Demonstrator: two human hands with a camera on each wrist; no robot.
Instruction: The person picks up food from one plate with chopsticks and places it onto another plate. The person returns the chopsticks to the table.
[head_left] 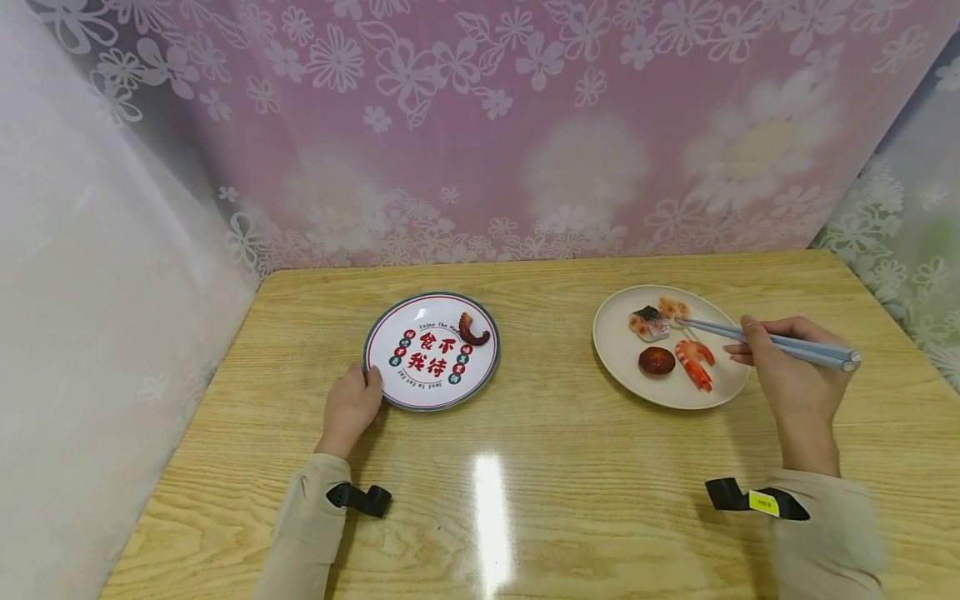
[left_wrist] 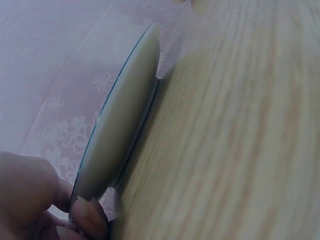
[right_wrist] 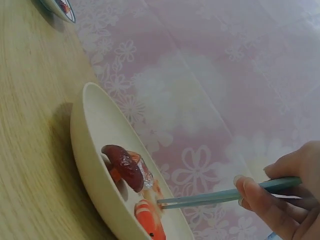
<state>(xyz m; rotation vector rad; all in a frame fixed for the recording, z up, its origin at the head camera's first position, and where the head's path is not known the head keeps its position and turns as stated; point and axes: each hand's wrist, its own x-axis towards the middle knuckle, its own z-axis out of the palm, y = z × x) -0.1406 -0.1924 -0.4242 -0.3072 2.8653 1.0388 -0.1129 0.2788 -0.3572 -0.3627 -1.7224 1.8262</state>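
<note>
My left hand point(head_left: 352, 407) pinches the near-left rim of a white plate point(head_left: 405, 325) printed with red characters and edged in dark green. A brown tentacle piece point(head_left: 473, 332) lies on that plate, toward its right side. In my right hand point(head_left: 802, 379) is a pair of blue chopsticks point(head_left: 795, 346). Their tips reach an orange-white food piece point(head_left: 674, 310) at the back of the beige plate point(head_left: 622, 373); whether they grip it I cannot tell. A shrimp point(head_left: 694, 363), a brown mushroom cap point(right_wrist: 123, 167) and a fish slice with dark skin point(head_left: 649, 325) share the beige plate.
Both plates stand on a wood-grain table point(head_left: 547, 467), with a gap between them. A pink flowered cloth point(head_left: 480, 150) hangs behind the table's back edge. Pale cloth point(head_left: 112, 333) hangs at the left side. A black strap camera sits on each wrist.
</note>
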